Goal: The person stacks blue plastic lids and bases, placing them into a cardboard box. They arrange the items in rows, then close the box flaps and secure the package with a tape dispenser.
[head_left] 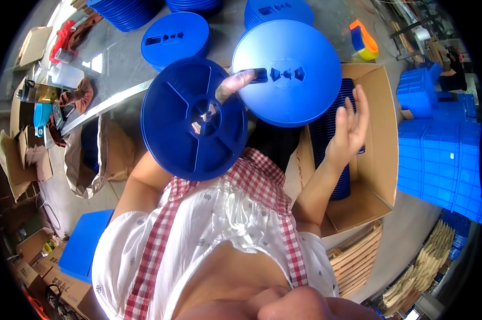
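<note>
Blue reel point(194, 120) gripped on left-hand fingers point(235, 82), right hand point(348, 128) spread wide, empty, well apart beside it.

Spoked reel point(190, 120) left of flat disc point(287, 72) (carton point(382, 138) right, holding discs).

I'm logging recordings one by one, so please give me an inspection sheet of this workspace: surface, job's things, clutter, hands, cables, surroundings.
Surface: grey table, bare in the middle, goods along its edges.
Job's things: ribbed blue reel half held up; smooth blue disc beside it; more blue pieces stacked in the cardboard box.
Clutter: blue disc stacks, tape rolls, rags, bottle and scoop at the table's left end.
Hands: left hand behind the reel half, fingers showing at its rim; right hand open over the box, holding nothing.
Cables: nothing seen.
Surroundings: blue crates, wooden pallet, paper bag, cartons on the floor.
</note>
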{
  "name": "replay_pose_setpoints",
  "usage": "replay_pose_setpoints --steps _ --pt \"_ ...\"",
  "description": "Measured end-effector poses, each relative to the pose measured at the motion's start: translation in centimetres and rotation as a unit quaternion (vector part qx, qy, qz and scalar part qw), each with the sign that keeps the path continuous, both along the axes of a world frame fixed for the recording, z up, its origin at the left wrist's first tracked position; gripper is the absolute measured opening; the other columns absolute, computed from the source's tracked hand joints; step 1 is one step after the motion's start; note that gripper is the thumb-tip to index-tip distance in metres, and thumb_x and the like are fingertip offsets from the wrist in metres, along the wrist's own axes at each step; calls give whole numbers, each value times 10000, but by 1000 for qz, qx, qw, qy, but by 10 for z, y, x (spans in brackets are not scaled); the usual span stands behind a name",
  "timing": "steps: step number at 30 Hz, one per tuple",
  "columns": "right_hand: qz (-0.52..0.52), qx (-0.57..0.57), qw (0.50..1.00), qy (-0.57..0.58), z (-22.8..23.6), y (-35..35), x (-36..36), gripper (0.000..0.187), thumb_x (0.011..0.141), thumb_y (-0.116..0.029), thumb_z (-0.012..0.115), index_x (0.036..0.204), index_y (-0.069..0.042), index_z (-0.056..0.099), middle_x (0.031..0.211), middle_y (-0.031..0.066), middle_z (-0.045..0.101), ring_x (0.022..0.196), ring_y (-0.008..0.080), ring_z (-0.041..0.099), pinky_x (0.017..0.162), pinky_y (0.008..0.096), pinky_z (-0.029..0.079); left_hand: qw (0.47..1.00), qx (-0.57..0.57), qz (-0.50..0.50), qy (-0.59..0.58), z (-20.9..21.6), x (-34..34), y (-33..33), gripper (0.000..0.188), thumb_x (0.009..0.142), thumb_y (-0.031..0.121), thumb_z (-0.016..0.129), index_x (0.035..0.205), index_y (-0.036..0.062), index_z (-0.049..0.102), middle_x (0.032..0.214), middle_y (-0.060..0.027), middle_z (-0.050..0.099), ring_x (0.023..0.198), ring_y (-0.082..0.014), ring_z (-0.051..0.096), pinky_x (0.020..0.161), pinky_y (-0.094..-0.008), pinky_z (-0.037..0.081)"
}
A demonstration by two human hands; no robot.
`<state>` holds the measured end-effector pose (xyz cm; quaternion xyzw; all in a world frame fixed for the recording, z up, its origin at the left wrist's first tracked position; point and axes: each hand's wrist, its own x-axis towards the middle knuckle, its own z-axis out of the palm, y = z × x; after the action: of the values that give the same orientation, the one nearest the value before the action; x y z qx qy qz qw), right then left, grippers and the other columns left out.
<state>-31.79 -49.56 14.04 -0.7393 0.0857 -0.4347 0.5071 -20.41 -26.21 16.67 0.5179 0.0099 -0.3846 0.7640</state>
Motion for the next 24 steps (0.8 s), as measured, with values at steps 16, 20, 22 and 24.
replay_pose_setpoints --steps 16,20,22,24 --pt "130 -77 989 -1 26 37 -21 375 834 -84 677 1198 -5 632 1324 186 552 1200 313 565 995 410 468 998 -48 27 -43 -32 3 7 448 803 359 800 1123 77 662 970 -95 677 934 -228 639 840 -376 523" --pt "5 51 997 56 -20 6 -14 547 920 -138 636 1404 23 438 1422 194 451 1319 316 449 1069 444 392 998 -42 24 -47 -29 2 9 456 800 366 803 1120 75 661 974 -99 678 940 -231 640 844 -379 523" --pt "41 26 997 58 -32 3 -11 580 920 -164 650 1420 16 420 1460 194 396 1328 328 436 1085 449 376 998 -44 15 -44 -27 2 10 460 798 369 805 1119 73 661 976 -100 679 943 -232 640 846 -380 523" --pt "26 -33 998 56 -30 10 -9 580 919 -171 646 1422 6 419 1483 205 362 1340 341 418 1097 455 358 998 -45 5 -42 -23 3 11 464 796 373 806 1118 72 661 978 -102 679 946 -234 640 848 -382 523"
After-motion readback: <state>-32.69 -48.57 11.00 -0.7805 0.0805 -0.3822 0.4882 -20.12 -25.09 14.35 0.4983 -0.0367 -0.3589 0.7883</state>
